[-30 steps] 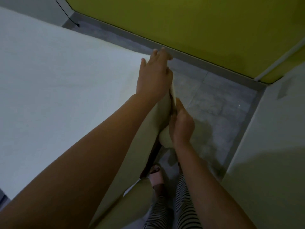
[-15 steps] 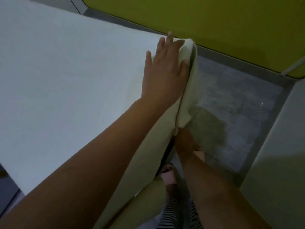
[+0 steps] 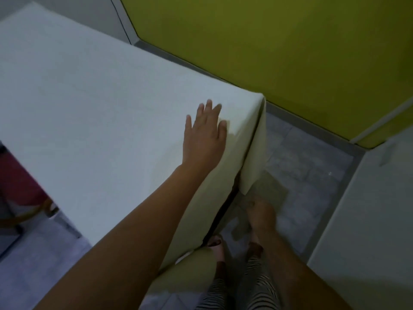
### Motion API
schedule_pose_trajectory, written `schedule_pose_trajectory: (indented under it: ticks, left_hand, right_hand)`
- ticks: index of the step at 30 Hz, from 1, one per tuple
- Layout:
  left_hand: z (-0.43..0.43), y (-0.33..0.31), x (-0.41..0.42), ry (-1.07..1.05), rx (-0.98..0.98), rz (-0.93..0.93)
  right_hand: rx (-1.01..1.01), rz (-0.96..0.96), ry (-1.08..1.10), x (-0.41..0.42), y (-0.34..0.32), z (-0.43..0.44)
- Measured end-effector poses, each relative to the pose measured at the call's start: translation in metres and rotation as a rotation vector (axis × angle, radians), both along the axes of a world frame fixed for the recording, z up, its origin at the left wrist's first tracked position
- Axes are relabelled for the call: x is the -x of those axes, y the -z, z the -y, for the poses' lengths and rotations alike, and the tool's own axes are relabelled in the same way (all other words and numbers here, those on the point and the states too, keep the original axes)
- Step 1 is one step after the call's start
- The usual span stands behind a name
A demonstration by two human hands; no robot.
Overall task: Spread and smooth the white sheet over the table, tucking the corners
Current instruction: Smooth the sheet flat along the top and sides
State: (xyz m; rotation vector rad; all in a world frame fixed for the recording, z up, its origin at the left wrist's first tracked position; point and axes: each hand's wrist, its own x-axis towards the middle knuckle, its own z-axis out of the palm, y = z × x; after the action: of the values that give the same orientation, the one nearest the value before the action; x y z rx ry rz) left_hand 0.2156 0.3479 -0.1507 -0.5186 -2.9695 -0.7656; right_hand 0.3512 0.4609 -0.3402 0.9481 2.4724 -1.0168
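Fingers straight and spread, the left hand point(image 3: 204, 135) pressed flat on the white sheet point(image 3: 89, 97) that covered the table point(image 3: 218, 214), near the corner where a flap hung down, while the blurred right hand point(image 3: 260, 214) sat just below that flap, its grip unreadable.

A plain indoor room, perhaps in a home; the exact kind cannot be told. An olive-yellow wall point(image 3: 290, 52) meets a grey tiled floor point(image 3: 312, 175) along a grey skirting board point(image 3: 301, 118), with a white wall point(image 3: 368, 220) at the right. A white sheet point(image 3: 89, 108) hides the counter beneath. A chair point(image 3: 17, 180) with a dark red seat shows past its left edge.
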Motion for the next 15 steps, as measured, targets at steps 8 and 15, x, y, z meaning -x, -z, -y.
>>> schedule_pose_trajectory:
  ticks: [8, 15]
  left_hand:
    - [0.077, 0.021, -0.053, -0.068, 0.092, 0.188]
    - [0.146, 0.01, -0.086, -0.176, 0.145, 0.198]
  right_hand:
    - [0.049, -0.263, -0.027, 0.019, -0.092, 0.014]
    - [0.015, -0.394, -0.053, 0.01, -0.14, 0.067]
